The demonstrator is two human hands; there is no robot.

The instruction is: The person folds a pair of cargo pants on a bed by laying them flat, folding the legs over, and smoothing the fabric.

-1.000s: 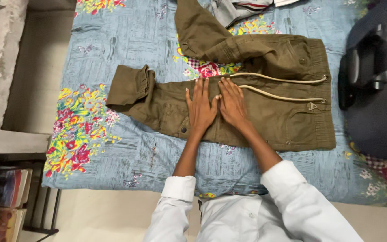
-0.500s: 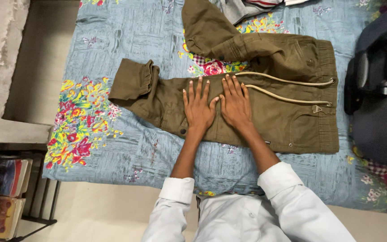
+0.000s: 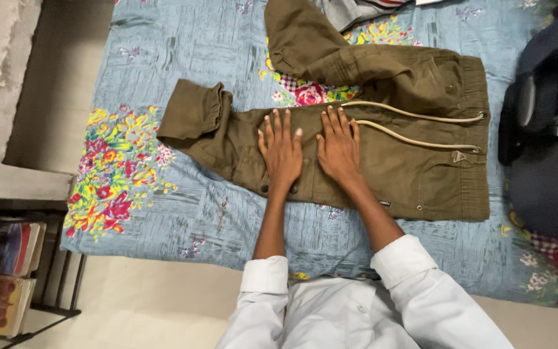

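Lying flat, olive trousers [image 3: 382,161] look creased.

Bed with flowered blue sheet [image 3: 163,213].
Olive trousers [image 3: 408,174] spread flat across it; grey garment [image 3: 347,10] at far edge; dark bag [image 3: 544,129] on right side.

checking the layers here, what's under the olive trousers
The olive trousers lie on a blue floral bedsheet, with both hands flat on top. The sheet directly beneath them is covered.
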